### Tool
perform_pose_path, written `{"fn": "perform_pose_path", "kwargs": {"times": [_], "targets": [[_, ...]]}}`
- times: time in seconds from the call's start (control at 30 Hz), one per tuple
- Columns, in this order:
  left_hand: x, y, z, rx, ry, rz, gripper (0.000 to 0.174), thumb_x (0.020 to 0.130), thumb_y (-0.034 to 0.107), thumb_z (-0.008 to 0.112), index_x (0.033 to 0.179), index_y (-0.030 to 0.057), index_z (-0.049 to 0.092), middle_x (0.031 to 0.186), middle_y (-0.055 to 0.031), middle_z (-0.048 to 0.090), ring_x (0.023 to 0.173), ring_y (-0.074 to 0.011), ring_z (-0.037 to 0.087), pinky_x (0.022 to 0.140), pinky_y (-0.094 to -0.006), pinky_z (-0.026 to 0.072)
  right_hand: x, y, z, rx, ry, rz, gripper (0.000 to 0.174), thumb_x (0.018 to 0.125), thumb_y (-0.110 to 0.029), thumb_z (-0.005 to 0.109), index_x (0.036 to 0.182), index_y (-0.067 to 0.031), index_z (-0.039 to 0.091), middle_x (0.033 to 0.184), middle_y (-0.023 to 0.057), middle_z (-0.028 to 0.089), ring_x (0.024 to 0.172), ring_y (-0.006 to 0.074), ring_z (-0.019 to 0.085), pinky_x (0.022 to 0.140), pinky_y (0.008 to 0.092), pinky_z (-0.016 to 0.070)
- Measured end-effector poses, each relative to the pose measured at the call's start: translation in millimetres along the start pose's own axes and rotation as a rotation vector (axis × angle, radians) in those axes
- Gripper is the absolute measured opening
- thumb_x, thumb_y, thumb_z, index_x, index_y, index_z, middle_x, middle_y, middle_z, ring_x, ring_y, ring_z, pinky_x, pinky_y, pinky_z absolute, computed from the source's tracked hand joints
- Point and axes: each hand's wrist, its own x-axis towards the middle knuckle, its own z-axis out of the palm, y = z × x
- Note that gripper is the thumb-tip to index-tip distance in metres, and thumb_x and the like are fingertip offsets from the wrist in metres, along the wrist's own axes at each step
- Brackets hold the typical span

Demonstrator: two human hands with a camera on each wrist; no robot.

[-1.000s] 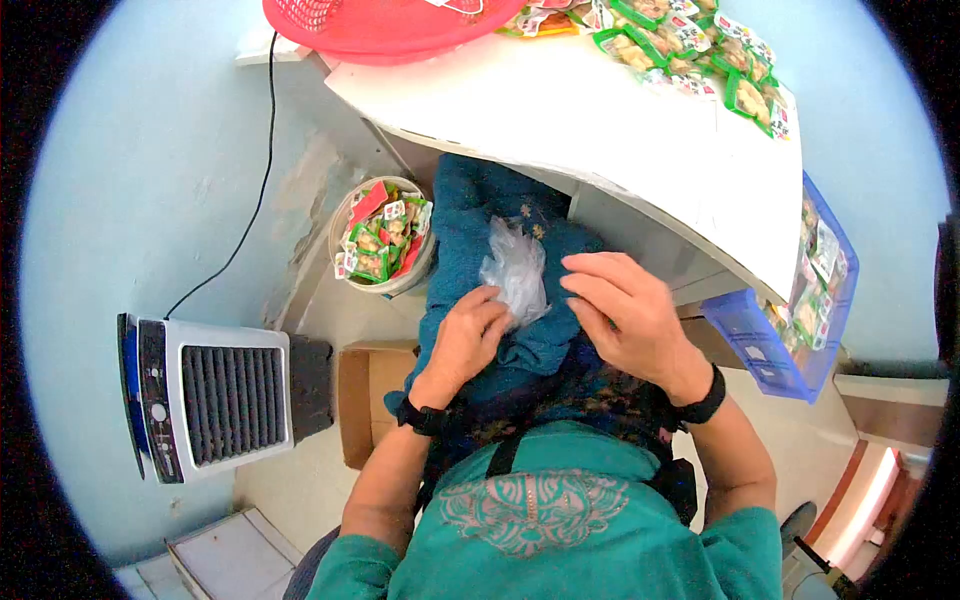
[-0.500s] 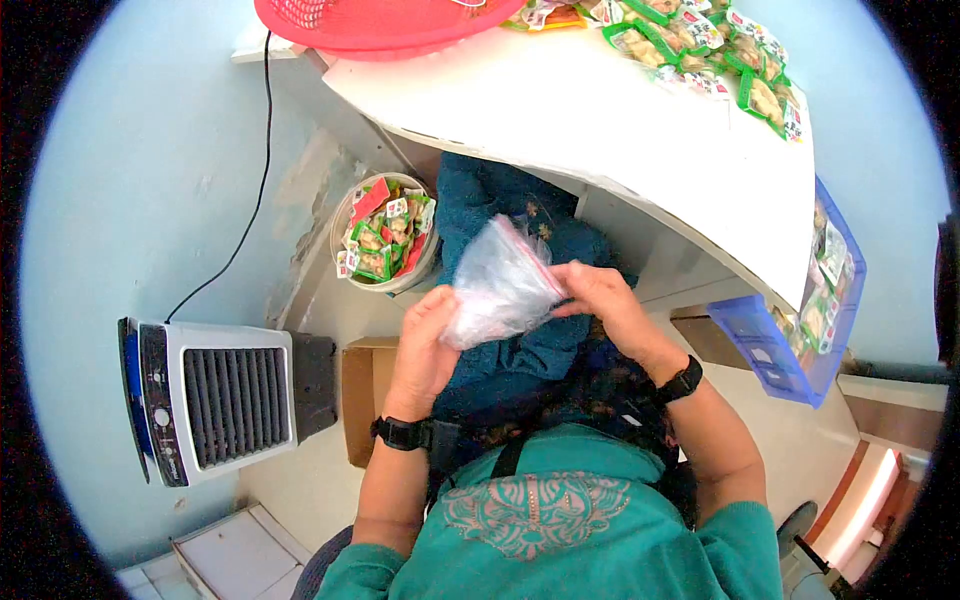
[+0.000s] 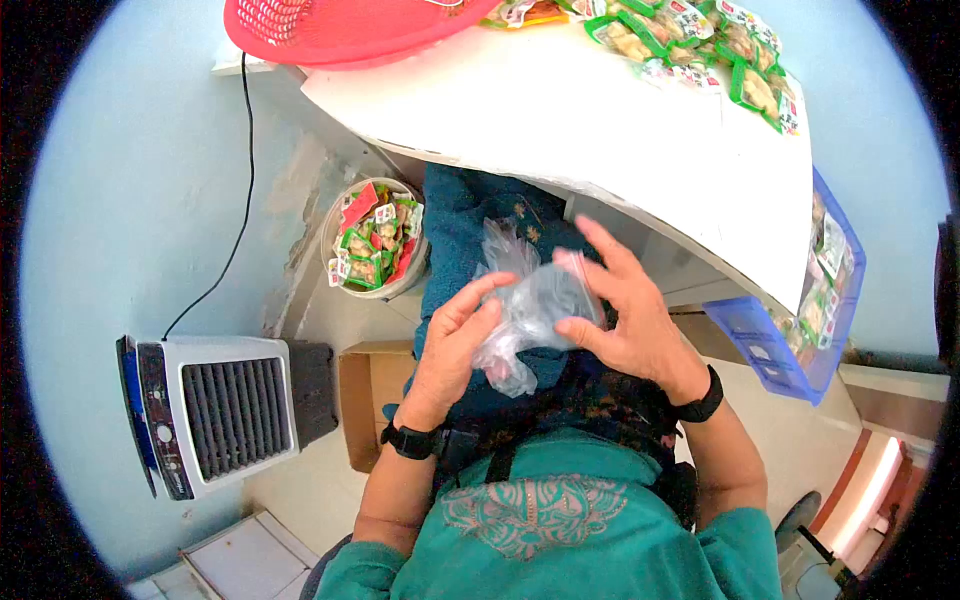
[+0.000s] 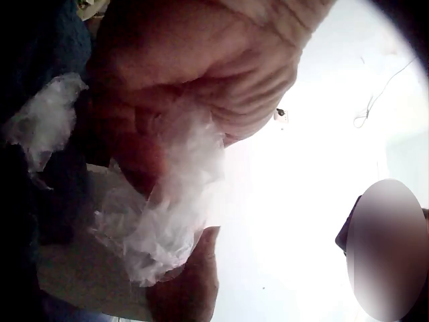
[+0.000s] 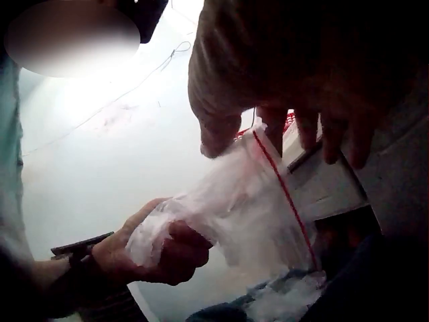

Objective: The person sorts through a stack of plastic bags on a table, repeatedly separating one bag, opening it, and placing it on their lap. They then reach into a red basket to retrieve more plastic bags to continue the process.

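A clear plastic bag (image 3: 545,300) is held above the lap between both hands. My left hand (image 3: 450,350) grips its bunched side, and in the right wrist view the curled fingers of that hand (image 5: 171,251) show around the plastic (image 5: 221,194). My right hand (image 3: 640,315) has its fingers spread, with thumb and forefinger at the bag's edge, which has a red line in the right wrist view. More crumpled clear plastic (image 3: 500,245) lies on the blue cloth (image 3: 455,210) over the lap; the left wrist view also shows this crumpled plastic (image 4: 47,121).
A white table (image 3: 560,110) stands ahead, bearing a red basket (image 3: 350,40) and green-edged food packets (image 3: 755,90). A bucket of packets (image 3: 330,225) is at left, above a cardboard box (image 3: 355,410) and an air cooler (image 3: 235,410). At right is a blue crate (image 3: 775,370).
Both hands took hold of the bag and lifted it from the lap. Since then it has turned and bunched towards my left hand, while my right fingers have spread.
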Motion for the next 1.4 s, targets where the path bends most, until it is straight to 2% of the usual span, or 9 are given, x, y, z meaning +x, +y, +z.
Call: {"fn": "perform_pose_path", "kwargs": {"times": [0.13,0.17,0.3,0.43,0.6,0.73,0.93,1.23,1.4], "targets": [[-3.3,4.8,-10.7,0.02,-0.191,-0.085,0.039,0.091,0.033,0.065,0.116,0.0025,0.063,0.083,0.0,0.065,0.064,-0.0055,0.057,0.054,-0.0212,0.0452,-5.3,14.7,8.1,0.295,0.024,-0.07,0.022,0.082,-0.013,0.072,0.101,-0.0029,0.069,0.114,0.0208,0.066,0.115,0.0362,0.06,0.098,0.0425,0.0474],[-4.0,4.7,-13.3,0.037,-0.255,-0.09,0.043,0.088,0.037,0.069,0.114,0.0032,0.064,0.084,0.0001,0.066,0.066,-0.0058,0.058,0.057,-0.0218,0.0463,-2.8,10.5,15.2,0.37,0.223,-0.036,0.009,0.089,-0.008,0.066,0.092,-0.0008,0.069,0.092,0.013,0.072,0.095,0.0273,0.068,0.085,0.0357,0.0532],[-5.9,6.3,-14.1,0.39,-0.259,-0.074,0.037,0.084,0.037,0.073,0.099,0.0037,0.068,0.077,0.0024,0.062,0.061,-0.0043,0.052,0.053,-0.0211,0.0403,0.8,-4.6,4.5,0.764,0.442,0.239,0.02,0.099,-0.014,0.055,0.091,-0.0003,0.068,0.071,0.0018,0.065,0.064,0.0084,0.06,0.062,0.0235,0.0486],[-8.4,2.1,-33.9,0.343,-0.174,-0.067,0.023,0.088,0.027,0.07,0.084,0.0047,0.069,0.072,0.0045,0.059,0.058,-0.0034,0.047,0.051,-0.0212,0.0362,1.1,-4.0,-17.4,0.616,0.594,0.356,0.026,0.101,-0.021,0.053,0.092,-0.0007,0.067,0.054,-0.0016,0.052,0.045,0.0062,0.048,0.044,0.0227,0.0396],[-6.1,1.9,-42.9,0.043,0.009,0.101,0.023,0.094,0.024,0.062,0.083,0.0043,0.067,0.077,0.0034,0.061,0.07,-0.0032,0.05,0.062,-0.0199,0.0376,-5.2,-0.9,-36.6,0.56,0.61,0.385,0.028,0.102,-0.025,0.051,0.095,-0.0011,0.065,0.054,-0.0014,0.052,0.045,0.0061,0.048,0.041,0.0222,0.0397],[-7.9,14.9,-30.5,-0.158,-0.121,0.131,0.03,0.097,0.025,0.059,0.116,0.0028,0.058,0.101,-0.0076,0.066,0.092,-0.0134,0.062,0.085,-0.0277,0.0491,-8.3,-7.5,-37.5,0.627,0.539,0.427,0.031,0.103,-0.027,0.05,0.096,-0.0012,0.065,0.054,-0.001,0.052,0.044,0.0069,0.049,0.041,0.0224,0.04],[0.4,6.7,-24.2,0.013,-0.045,0.158,0.064,0.092,0.029,0.067,0.142,0.0044,0.034,0.114,-0.0142,0.064,0.102,-0.0227,0.064,0.09,-0.0397,0.0524,-9.6,-14.1,-34.2,0.712,0.427,0.426,0.032,0.103,-0.028,0.049,0.096,-0.0013,0.065,0.054,-0.0004,0.052,0.042,0.0082,0.049,0.04,0.0228,0.0403],[1.5,-1.2,-20.1,0.042,0.0,0.223,0.048,0.09,0.02,0.069,0.131,0.0024,0.051,0.12,-0.0089,0.061,0.103,-0.0205,0.063,0.086,-0.0353,0.0545,-11.5,-16.0,-38.6,0.786,0.393,0.41,0.031,0.103,-0.027,0.049,0.096,-0.0014,0.064,0.054,0.0012,0.053,0.041,0.0088,0.05,0.038,0.0233,0.0407],[0.9,-4.4,-31.7,0.118,-0.03,0.31,0.027,0.093,0.023,0.065,0.109,0.0016,0.063,0.104,-0.0087,0.067,0.092,-0.0189,0.066,0.079,-0.0351,0.0567,-12.2,-15.7,-39.1,0.733,0.345,0.469,0.03,0.102,-0.027,0.05,0.095,-0.0016,0.064,0.052,0.0001,0.053,0.039,0.0085,0.048,0.037,0.0233,0.039]]}}
